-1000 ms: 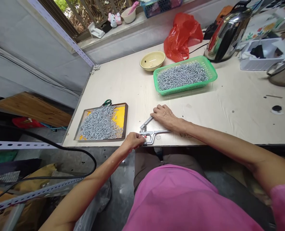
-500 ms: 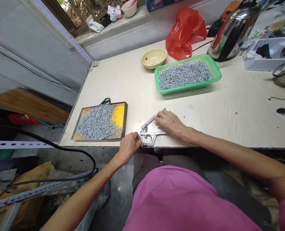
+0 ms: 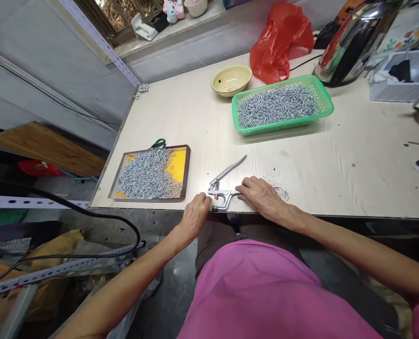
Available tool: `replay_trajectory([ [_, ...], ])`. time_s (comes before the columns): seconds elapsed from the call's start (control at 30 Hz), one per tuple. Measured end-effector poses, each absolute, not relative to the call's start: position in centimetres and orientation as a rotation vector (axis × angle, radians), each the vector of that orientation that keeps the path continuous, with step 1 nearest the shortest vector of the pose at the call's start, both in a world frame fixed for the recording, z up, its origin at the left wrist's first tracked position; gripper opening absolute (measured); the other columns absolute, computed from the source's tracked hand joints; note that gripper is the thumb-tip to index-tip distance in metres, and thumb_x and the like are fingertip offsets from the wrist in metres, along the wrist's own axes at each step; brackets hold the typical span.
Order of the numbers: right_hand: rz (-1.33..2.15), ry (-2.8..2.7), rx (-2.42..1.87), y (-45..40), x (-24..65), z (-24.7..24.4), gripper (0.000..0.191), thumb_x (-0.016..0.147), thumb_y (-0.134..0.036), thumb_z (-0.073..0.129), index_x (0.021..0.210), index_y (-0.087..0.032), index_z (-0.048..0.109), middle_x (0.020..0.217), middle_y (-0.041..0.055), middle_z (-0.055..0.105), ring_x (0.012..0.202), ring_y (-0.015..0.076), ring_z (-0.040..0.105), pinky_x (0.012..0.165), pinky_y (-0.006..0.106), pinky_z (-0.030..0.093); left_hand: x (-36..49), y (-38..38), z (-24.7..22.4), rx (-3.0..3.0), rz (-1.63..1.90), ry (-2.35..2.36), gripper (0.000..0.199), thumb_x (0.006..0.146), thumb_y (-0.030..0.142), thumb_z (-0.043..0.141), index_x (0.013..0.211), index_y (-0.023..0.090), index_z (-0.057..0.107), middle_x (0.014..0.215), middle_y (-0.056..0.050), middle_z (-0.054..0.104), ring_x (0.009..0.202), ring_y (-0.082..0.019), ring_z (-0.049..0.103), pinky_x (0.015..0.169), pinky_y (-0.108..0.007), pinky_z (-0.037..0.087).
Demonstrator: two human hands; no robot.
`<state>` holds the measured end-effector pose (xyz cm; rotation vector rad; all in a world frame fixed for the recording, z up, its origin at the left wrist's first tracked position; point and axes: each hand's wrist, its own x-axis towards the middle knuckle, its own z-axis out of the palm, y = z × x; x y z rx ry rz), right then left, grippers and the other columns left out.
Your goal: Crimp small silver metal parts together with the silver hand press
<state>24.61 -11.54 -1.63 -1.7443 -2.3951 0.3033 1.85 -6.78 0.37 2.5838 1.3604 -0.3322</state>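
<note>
Near the front table edge lies a pair of silver snap-fastener pliers (image 3: 226, 192), with a spring and a red tip by the jaw. Its upper handle stands raised and untouched. My right hand (image 3: 264, 197) has its fingers closed on the end of the lower handle. Beside the jaw, my left hand (image 3: 197, 214) is closed with thumb and fingers pressed together; whatever it pinches is hidden. Left of it, a shallow tray (image 3: 188, 172) with a yellow bottom holds a heap of small silvery coiled pieces (image 3: 145, 174).
A green plastic basket (image 3: 283, 127) full of similar silvery pieces stands farther back. Behind it are a cream bowl (image 3: 232, 81), a red plastic bag (image 3: 280, 42) and a metal kettle (image 3: 357, 42). Green-handled scissors (image 3: 159, 143) lie behind the tray.
My right hand has left the raised upper handle and moved down to the lower one. My left hand stays by the jaw. The view has shifted slightly.
</note>
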Motion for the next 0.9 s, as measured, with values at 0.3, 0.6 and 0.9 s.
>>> replay_trajectory([
  [0.3,0.294,-2.371,-1.755,-11.9,24.5,-1.6,0.016,0.093,-0.024,0.053,0.102,-0.017,0.064,0.097,0.0082,0.059,0.087,0.0201,0.048,0.068,0.032,0.03,2.7,-5.5,0.7,1.3,0.207,1.532,0.018,0.074,0.031,0.063,0.076,0.013,0.062,0.054,0.004,0.052,0.038,-0.004,0.03,0.039,-0.02,0.019],
  [0.6,0.282,-2.352,-1.775,-12.0,24.3,-1.7,0.017,0.093,-0.025,0.053,0.103,-0.018,0.064,0.099,0.0083,0.06,0.087,0.0208,0.049,0.069,0.033,0.031,3.1,-5.7,0.5,1.065,0.245,1.48,0.025,0.067,0.029,0.071,0.063,0.015,0.052,0.049,0.007,0.049,0.031,-0.001,0.03,0.032,-0.019,0.016],
  [0.9,0.249,-2.333,-1.776,-12.1,24.2,-2.0,0.016,0.092,-0.025,0.053,0.102,-0.018,0.065,0.098,0.009,0.061,0.087,0.0215,0.049,0.069,0.032,0.031,3.1,-5.5,0.5,0.962,0.11,1.488,0.026,0.073,0.028,0.071,0.062,0.015,0.051,0.046,0.007,0.051,0.028,-0.002,0.036,0.03,-0.018,0.02],
])
